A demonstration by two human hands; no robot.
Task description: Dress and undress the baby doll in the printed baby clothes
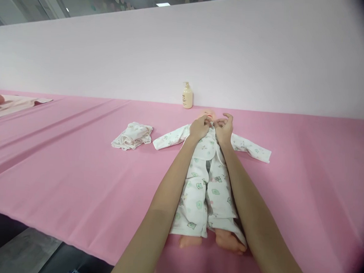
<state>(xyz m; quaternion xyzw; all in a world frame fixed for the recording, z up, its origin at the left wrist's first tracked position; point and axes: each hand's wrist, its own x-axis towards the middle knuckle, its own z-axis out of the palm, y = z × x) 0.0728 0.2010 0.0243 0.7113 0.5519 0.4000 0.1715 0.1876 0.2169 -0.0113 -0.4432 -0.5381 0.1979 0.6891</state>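
A baby doll (207, 114) lies on its back, with its head away from me and its bare feet towards me. It wears a white long-sleeved baby outfit (200, 185) printed with small green animals, the sleeves spread out to both sides. At the neck, my left hand (199, 128) pinches the outfit's collar from the left. Opposite it, my right hand (224, 129) has thumb and forefinger closed at the collar, the other fingers raised. The fingers hide the exact spot they grip. Below the chest the front edges part over a dark gap.
Left of the doll lies a folded white printed cloth (133, 136). A cream pump bottle (187, 96) stands behind the head, near the white wall (143, 58). A pink sheet (78, 160) covers the table. At the far left, a pale cloth (17, 104) lies beneath a skin-toned object.
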